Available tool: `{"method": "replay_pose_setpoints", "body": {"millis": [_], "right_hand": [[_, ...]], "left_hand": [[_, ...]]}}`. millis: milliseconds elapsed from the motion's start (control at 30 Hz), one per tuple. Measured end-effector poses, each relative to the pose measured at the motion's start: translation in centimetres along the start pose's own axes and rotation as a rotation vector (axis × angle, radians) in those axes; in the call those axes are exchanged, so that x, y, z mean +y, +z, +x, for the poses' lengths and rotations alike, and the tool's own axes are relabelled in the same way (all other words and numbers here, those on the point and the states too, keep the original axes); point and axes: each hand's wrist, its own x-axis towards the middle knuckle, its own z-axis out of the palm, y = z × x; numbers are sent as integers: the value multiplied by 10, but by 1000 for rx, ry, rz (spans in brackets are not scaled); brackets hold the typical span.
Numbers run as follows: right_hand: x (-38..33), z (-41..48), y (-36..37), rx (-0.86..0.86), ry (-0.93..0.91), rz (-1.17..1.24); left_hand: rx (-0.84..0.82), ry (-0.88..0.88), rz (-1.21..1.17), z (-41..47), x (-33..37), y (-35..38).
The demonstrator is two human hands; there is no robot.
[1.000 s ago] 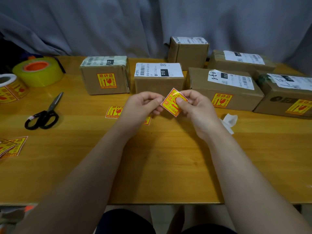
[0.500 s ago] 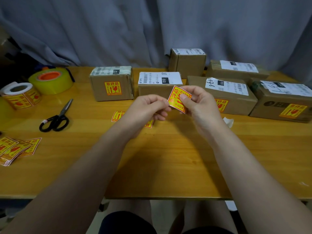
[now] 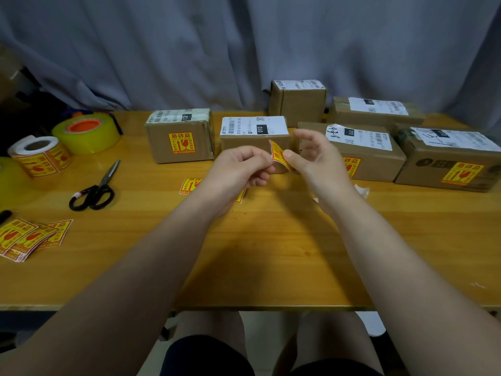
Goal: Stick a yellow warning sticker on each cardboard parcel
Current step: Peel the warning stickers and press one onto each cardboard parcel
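Above the table (image 3: 257,267), the left hand (image 3: 238,169) and right hand (image 3: 317,161) pinch a curling yellow warning sticker (image 3: 278,156), peeling its backing before the unlabelled middle parcel (image 3: 254,134). Three parcels show stickers; two rear boxes show none.

Grey curtain (image 3: 189,50) in folds behind a yellow wooden table (image 3: 271,253), dim light.

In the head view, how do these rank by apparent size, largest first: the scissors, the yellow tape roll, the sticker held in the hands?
1. Yellow tape roll
2. Scissors, looking only slightly smaller; they lie nearer the camera
3. Held sticker, curled and partly hidden
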Motion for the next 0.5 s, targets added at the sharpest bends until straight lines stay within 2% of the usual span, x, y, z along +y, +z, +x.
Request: {"method": "replay_pose_setpoints", "body": {"millis": [33, 100, 233, 500], "right_hand": [[-1, -1, 1, 53, -59, -44], [-5, -4, 1, 30, -130, 0], [-10, -10, 3, -106, -116, 35], [-5, -11, 8, -112, -91, 74]], "left_hand": [[22, 8, -7, 1, -1, 0], [47, 23, -5, 2, -2, -1], [57, 53, 9, 3, -6, 1], [83, 67, 1, 2, -7, 3]]}}
